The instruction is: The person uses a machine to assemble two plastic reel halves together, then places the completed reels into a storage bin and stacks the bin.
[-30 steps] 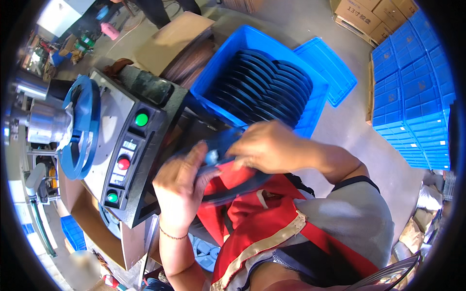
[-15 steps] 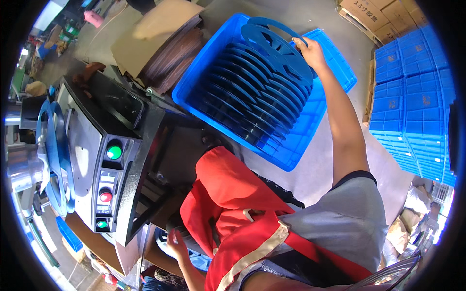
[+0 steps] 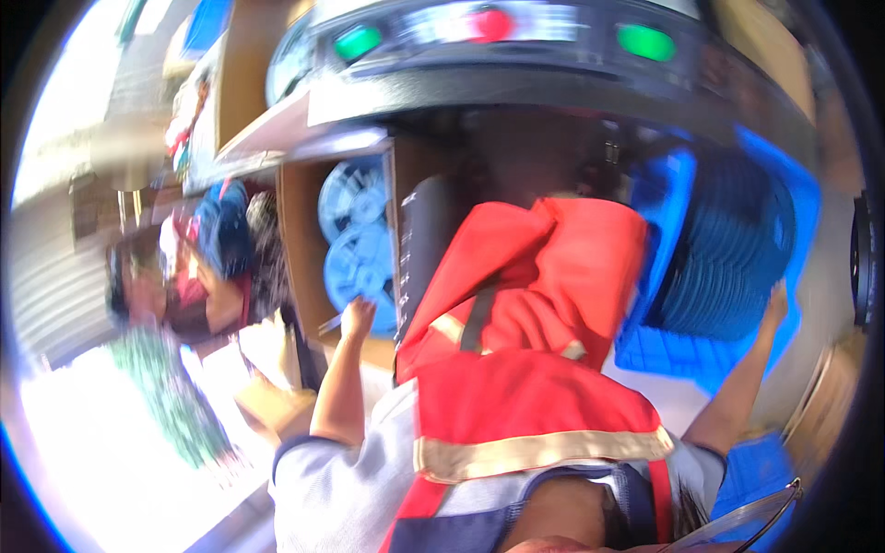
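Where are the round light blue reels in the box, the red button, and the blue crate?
round light blue plastic reels (image 3: 355, 235), head view, lower reel's face
red round button (image 3: 490, 24), head view, middle
blue plastic crate (image 3: 666, 346), head view, lower wall

A brown cardboard box (image 3: 300, 240) stands open left of centre, under the machine, and two pale blue reels (image 3: 355, 235) show inside it, one above the other. Its flap edge runs up the middle of the view as a thin tan wall. Another cardboard box (image 3: 241, 64) sits higher on the left, plain brown, with its side turned toward us. At the lower right rim a further brown carton (image 3: 820, 405) peeks in, blurred. Along the top, the machine's dark control panel (image 3: 516, 37) carries a pale label strip (image 3: 442, 23) between its green and red lights; what is printed there is too smeared to tell.
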The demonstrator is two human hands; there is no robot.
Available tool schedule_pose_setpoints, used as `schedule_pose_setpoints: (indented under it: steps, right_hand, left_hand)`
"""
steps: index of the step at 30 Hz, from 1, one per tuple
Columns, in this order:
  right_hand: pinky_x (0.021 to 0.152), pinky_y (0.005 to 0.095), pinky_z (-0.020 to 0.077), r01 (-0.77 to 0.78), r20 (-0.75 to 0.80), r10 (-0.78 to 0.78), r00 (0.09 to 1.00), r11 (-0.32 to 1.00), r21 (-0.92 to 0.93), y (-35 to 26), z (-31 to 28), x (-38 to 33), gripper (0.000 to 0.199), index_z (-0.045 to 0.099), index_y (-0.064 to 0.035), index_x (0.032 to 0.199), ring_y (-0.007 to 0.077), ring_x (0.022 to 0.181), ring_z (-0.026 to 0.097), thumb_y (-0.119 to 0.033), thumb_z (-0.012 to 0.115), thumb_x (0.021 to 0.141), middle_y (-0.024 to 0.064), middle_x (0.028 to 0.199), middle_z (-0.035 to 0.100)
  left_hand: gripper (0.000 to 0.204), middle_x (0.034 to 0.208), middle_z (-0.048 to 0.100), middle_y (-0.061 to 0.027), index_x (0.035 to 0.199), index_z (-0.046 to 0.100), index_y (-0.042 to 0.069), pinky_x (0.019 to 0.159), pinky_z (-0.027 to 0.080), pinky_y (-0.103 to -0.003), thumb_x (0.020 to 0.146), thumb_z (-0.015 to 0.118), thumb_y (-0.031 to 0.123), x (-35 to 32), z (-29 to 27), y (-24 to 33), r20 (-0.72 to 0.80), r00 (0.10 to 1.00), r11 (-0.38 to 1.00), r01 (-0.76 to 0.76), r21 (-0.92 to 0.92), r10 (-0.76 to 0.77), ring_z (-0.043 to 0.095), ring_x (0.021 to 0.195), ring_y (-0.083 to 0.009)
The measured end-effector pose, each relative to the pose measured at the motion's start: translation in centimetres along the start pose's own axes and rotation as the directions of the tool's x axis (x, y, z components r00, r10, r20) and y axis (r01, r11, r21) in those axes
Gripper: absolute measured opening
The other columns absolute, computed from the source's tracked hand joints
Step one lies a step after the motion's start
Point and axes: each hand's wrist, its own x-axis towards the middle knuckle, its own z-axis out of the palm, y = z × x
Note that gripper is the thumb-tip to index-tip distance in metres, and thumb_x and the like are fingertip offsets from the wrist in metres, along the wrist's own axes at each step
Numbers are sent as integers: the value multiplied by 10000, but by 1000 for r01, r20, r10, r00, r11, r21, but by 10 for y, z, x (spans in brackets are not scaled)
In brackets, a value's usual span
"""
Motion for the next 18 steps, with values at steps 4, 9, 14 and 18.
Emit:
schedule_pose_setpoints:
  steps: [4,9,14,18]
  right_hand:
    - [501,207,357,-178,206,199,958,977,-115,1,60,-51,329,640,-51,987,86,652,548,-364,550,943,-2,783,610]
    - [593,240,449,251,634,28,773,904,-346,-44,107,-203,332,617,9,1075,122,722,563,-285,589,923,55,904,625]
    - [630,280,482,88,585,315,748,825,-558,-85,103,-270,337,591,23,1137,159,778,581,-234,603,919,76,939,629]
    - [553,245,435,-189,495,456,740,847,-497,-103,76,-250,286,600,-48,1128,125,692,542,-249,588,925,30,848,591]
  left_hand:
    - [326,938,699,-158,985,688,38,798,523,-360,833,653,324,-18,41,-4,-125,935,857,245,-453,-333,682,890,-287]
    - [318,1009,683,-162,1039,668,47,833,513,-369,826,663,283,37,81,-22,-41,917,792,318,-521,-396,659,952,-303]
    - [485,1266,549,-117,1239,534,126,982,392,-429,802,692,267,111,67,-61,-287,805,839,416,-350,-519,486,1199,-292]
    - [566,1269,563,-101,1295,511,142,1013,346,-432,791,711,305,154,48,-136,-347,792,865,456,-208,-502,482,1215,-274]
